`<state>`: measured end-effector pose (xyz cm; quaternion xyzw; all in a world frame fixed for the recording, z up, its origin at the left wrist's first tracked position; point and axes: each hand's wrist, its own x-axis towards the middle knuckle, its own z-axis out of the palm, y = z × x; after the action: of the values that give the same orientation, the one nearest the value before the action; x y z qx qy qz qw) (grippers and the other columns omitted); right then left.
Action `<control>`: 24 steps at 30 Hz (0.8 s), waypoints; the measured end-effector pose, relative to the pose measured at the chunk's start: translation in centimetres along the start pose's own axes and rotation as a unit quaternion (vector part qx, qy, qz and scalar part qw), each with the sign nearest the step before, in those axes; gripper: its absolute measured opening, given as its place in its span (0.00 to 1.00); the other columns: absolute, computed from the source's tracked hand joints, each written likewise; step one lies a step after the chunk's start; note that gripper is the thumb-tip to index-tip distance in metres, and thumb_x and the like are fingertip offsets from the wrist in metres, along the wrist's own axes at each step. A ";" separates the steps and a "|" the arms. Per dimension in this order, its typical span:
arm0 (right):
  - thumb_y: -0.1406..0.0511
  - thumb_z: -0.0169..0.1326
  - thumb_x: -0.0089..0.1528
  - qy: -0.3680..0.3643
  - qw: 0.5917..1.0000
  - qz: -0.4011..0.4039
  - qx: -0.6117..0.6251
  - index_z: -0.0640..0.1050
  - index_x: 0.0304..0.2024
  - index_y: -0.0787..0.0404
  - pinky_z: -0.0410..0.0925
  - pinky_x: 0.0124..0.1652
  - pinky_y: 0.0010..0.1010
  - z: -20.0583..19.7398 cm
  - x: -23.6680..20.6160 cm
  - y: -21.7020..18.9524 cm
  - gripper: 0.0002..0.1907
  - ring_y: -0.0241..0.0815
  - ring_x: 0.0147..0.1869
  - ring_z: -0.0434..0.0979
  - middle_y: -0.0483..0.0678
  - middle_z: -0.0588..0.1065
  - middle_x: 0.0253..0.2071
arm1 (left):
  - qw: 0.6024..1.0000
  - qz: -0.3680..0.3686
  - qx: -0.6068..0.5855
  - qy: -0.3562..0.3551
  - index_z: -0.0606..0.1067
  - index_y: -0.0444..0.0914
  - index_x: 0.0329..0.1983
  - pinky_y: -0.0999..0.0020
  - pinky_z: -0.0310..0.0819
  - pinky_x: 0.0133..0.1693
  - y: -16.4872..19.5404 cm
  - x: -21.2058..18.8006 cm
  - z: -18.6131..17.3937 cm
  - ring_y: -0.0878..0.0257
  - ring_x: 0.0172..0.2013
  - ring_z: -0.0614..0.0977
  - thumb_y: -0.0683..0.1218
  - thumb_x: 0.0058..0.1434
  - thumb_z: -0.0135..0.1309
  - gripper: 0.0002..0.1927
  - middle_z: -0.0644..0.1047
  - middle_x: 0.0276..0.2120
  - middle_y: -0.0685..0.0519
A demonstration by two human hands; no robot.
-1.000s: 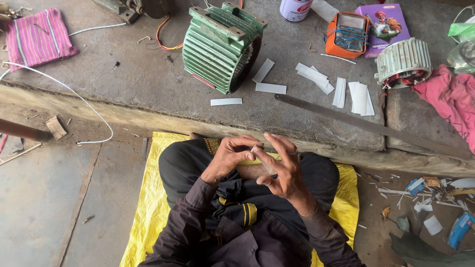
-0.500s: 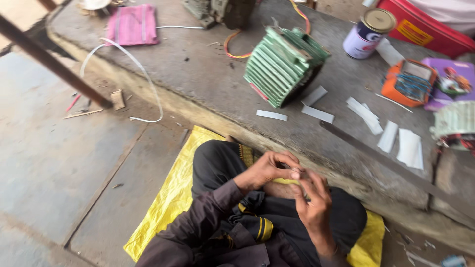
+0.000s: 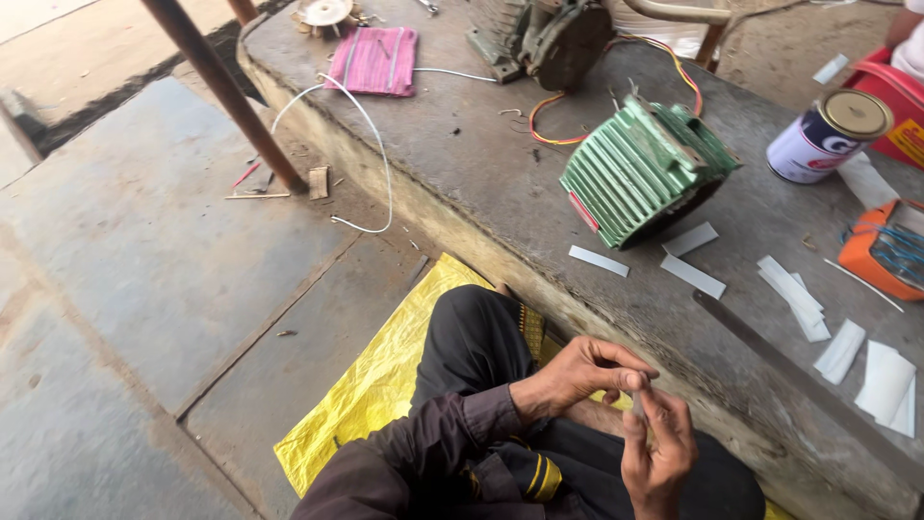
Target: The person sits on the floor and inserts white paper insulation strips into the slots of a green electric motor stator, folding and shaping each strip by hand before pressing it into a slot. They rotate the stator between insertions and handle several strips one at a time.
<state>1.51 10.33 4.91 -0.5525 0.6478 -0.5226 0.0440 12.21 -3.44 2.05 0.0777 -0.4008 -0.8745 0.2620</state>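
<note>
Over my lap, my left hand (image 3: 577,374) and my right hand (image 3: 658,445) meet with their fingertips pinched on a small pale strip of paper (image 3: 639,400) held upright between them. I sit cross-legged on a yellow woven mat (image 3: 385,385). A green ribbed motor housing (image 3: 640,171) lies on its side on the concrete ledge (image 3: 452,144) ahead of me. Several white paper strips (image 3: 693,274) lie on the ledge just in front of it.
A tin can (image 3: 828,135), an orange tray (image 3: 881,255), more folded white papers (image 3: 881,380), a long dark metal bar (image 3: 799,380), a pink cloth (image 3: 371,60), a white cable (image 3: 371,154) and another motor (image 3: 539,39) sit on the ledge. A rusty pole (image 3: 226,91) leans at the left.
My view has swung to the left and tilted, so the ledge now runs diagonally. Both hands stay together over my lap, still working the small strip.
</note>
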 end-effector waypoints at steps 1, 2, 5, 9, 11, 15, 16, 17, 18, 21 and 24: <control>0.61 0.55 0.67 -0.010 1.000 -0.019 -0.008 0.78 0.61 0.60 0.72 0.47 0.32 -0.1 0.1 0.0 0.21 0.43 0.51 0.78 0.50 0.75 0.50 | 1.000 -0.005 -0.017 -0.009 0.82 0.34 0.53 0.74 0.71 0.31 0.1 -0.1 0.2 0.70 0.35 0.78 0.47 0.67 0.64 0.15 0.83 0.42 0.52; 0.59 0.55 0.67 -0.019 0.999 -0.037 -0.019 0.77 0.61 0.59 0.72 0.48 0.35 -0.3 0.2 0.1 0.22 0.44 0.53 0.78 0.50 0.74 0.51 | 1.000 -0.010 -0.022 -0.011 0.82 0.35 0.51 0.74 0.71 0.32 0.3 -0.2 0.4 0.70 0.35 0.78 0.47 0.67 0.64 0.14 0.83 0.41 0.53; 0.60 0.55 0.67 -0.045 0.997 -0.045 -0.039 0.77 0.61 0.60 0.73 0.50 0.39 -0.7 0.6 0.1 0.22 0.48 0.57 0.77 0.54 0.73 0.56 | 1.000 -0.026 -0.005 -0.007 0.82 0.35 0.48 0.75 0.70 0.32 1.0 -0.7 0.6 0.71 0.33 0.77 0.48 0.67 0.64 0.13 0.81 0.38 0.55; 0.64 0.58 0.64 -0.051 0.996 -0.011 -0.073 0.80 0.54 0.59 0.73 0.46 0.36 -0.8 1.0 -0.5 0.16 0.49 0.53 0.79 0.56 0.76 0.55 | 0.997 -0.030 0.054 0.040 0.82 0.36 0.46 0.76 0.69 0.30 1.7 -1.1 1.0 0.72 0.29 0.75 0.48 0.66 0.64 0.12 0.80 0.33 0.56; 0.66 0.59 0.65 -0.015 0.996 -0.006 -0.085 0.82 0.53 0.56 0.73 0.50 0.34 -1.0 0.9 -1.2 0.13 0.46 0.54 0.81 0.51 0.80 0.52 | 0.996 -0.021 0.062 0.057 0.82 0.36 0.46 0.76 0.68 0.28 1.7 -1.2 1.4 0.72 0.28 0.74 0.48 0.65 0.64 0.12 0.80 0.33 0.56; 0.66 0.64 0.62 0.043 0.993 0.107 -0.007 0.80 0.50 0.60 0.75 0.49 0.29 -0.5 0.8 -2.5 0.14 0.41 0.51 0.85 0.50 0.83 0.46 | 0.994 0.027 0.076 0.068 0.83 0.36 0.45 0.77 0.67 0.28 1.3 -1.3 2.3 0.74 0.29 0.73 0.47 0.64 0.64 0.11 0.77 0.41 0.58; 0.66 0.64 0.62 0.059 0.991 0.120 0.018 0.79 0.51 0.61 0.75 0.50 0.29 -0.3 0.9 -2.8 0.15 0.41 0.53 0.84 0.51 0.82 0.47 | 0.994 0.038 0.076 0.072 0.83 0.36 0.45 0.77 0.68 0.28 1.3 -1.2 2.5 0.74 0.31 0.74 0.46 0.63 0.65 0.11 0.76 0.43 0.58; 0.66 0.63 0.62 0.074 0.987 0.132 0.044 0.79 0.52 0.62 0.75 0.52 0.29 -0.2 1.0 -3.0 0.16 0.41 0.54 0.83 0.52 0.82 0.48 | 0.994 0.036 0.077 0.071 0.83 0.36 0.45 0.77 0.68 0.28 1.2 -1.2 2.6 0.74 0.31 0.74 0.46 0.63 0.65 0.11 0.76 0.43 0.58; 0.67 0.63 0.63 0.088 0.983 0.143 0.071 0.79 0.53 0.63 0.74 0.53 0.30 -0.2 1.2 -3.1 0.16 0.41 0.55 0.83 0.53 0.81 0.49 | 0.994 0.035 0.078 0.071 0.83 0.36 0.45 0.77 0.68 0.28 1.2 -1.2 2.6 0.74 0.31 0.74 0.46 0.62 0.65 0.11 0.76 0.43 0.58; 0.65 0.64 0.60 0.064 0.984 0.148 0.075 0.78 0.56 0.65 0.73 0.54 0.32 -0.9 1.7 -3.5 0.23 0.43 0.55 0.81 0.54 0.81 0.49 | 0.993 0.029 0.084 0.078 0.84 0.36 0.45 0.78 0.68 0.28 1.3 -1.3 2.7 0.74 0.30 0.74 0.45 0.61 0.66 0.12 0.77 0.42 0.57; 0.64 0.67 0.57 0.017 0.994 0.104 -0.025 0.81 0.50 0.64 0.74 0.52 0.32 -1.7 2.4 -3.6 0.20 0.43 0.54 0.83 0.52 0.82 0.49 | 0.993 0.026 0.088 0.078 0.84 0.36 0.45 0.78 0.68 0.27 1.4 -1.4 2.7 0.74 0.29 0.74 0.45 0.60 0.67 0.12 0.77 0.41 0.56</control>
<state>1.95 10.13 9.55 -0.4738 0.7153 -0.5084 0.0736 12.98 -1.70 4.76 0.1577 -0.4564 -0.8200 0.3073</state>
